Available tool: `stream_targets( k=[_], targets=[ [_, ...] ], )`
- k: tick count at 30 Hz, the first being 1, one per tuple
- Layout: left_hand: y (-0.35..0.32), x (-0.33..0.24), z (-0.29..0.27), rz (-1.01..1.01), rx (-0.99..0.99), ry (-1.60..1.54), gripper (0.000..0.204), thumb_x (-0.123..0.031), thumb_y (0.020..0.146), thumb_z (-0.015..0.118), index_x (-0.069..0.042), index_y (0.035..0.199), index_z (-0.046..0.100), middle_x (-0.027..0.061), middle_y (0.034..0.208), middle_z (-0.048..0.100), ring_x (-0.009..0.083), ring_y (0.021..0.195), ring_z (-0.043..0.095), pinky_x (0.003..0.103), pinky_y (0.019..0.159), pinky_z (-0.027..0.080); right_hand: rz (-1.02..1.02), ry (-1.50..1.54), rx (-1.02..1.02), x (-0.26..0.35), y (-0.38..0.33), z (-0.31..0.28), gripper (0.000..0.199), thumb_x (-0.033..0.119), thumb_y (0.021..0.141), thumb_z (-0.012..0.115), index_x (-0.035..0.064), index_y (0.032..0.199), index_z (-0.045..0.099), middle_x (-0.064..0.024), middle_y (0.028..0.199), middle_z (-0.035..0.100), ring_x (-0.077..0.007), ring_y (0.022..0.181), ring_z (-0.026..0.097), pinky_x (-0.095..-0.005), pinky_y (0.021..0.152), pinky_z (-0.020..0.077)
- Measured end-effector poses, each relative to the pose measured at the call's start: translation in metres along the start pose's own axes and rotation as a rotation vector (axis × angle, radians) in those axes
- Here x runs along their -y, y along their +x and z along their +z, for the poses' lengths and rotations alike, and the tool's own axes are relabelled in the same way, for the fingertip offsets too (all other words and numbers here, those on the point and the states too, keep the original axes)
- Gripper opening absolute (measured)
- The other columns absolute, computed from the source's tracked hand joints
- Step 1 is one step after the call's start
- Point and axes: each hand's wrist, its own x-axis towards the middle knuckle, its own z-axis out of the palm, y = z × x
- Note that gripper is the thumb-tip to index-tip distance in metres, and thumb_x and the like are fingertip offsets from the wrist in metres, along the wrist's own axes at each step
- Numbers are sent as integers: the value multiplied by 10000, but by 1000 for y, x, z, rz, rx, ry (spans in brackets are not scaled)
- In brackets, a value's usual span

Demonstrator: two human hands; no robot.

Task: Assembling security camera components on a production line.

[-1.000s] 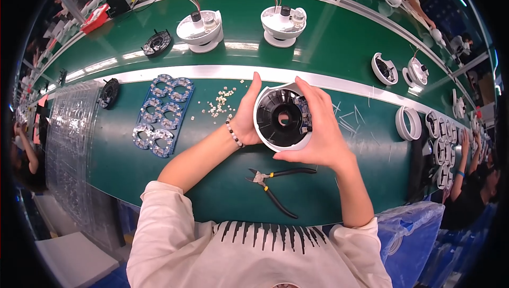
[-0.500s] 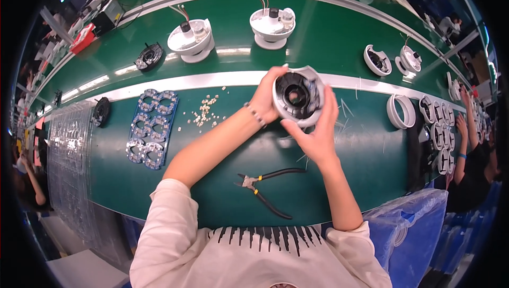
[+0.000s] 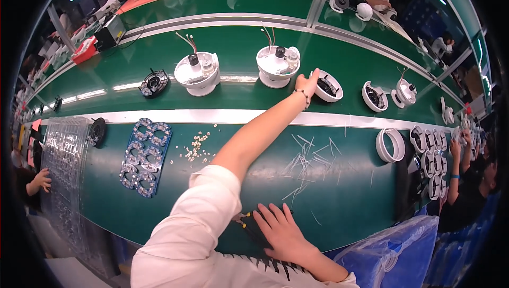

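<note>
My left hand [image 3: 306, 87] is stretched out to the far green surface, its fingers closed on the left rim of a round white housing [image 3: 330, 87] with black parts inside. The housing is tilted on that surface, just right of a white camera base [image 3: 277, 66] with wires standing up. Close to my body, my right hand [image 3: 281, 233] lies with its fingers spread over the diagonal pliers [image 3: 245, 220]. Much of the pliers is hidden by that hand and my left sleeve. Thin white strips [image 3: 305, 163] lie scattered between my two hands.
Blue circuit boards [image 3: 146, 158] and tiny pale parts [image 3: 196, 147] are on the left, beside clear plastic trays [image 3: 63, 166]. A white ring [image 3: 389, 145] stands at the right near several white housings [image 3: 429, 153]. Another white base [image 3: 197, 73] and a black round part [image 3: 154, 83] sit farther off.
The white housing, held in both hands before, is now on the far surface with my left hand on it. My right hand has let go and come down over the pliers. The view has tilted up.
</note>
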Motion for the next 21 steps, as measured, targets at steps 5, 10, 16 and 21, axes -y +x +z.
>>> stream_targets(
  k=[5,10,16,21],
  targets=[
    [-61,-6,-40,703,215,148,448,-303,784,549,47,1063,517,200,990,589,307,949,565,336,833,434,53,64,-312,-33,8,-26,537,58,490,573,31,1023,512,-135,969,495,-307,885,468,-420,844,382],
    [-19,-99,-145,1263,12,907,188,-53,659,564,-85,832,634,102,889,603,285,862,555,361,759,459,330,-138,-1353,-107,19,-109,351,-1,542,518,1,893,528,-123,811,525,-260,739,515,-309,643,429],
    [50,-83,-129,1158,202,1176,162,-103,625,631,-80,785,646,99,887,610,278,858,569,360,780,457,62,-559,-1113,-235,101,-234,480,50,527,603,47,1003,543,-115,877,545,-296,880,516,-366,775,421],
    [63,-97,-123,1169,146,1006,83,-126,656,645,-57,702,653,107,686,630,247,625,608,326,623,492,-83,-679,-754,-277,170,-265,487,32,485,620,65,967,558,-84,849,533,-275,853,507,-354,753,413]
  ],
)
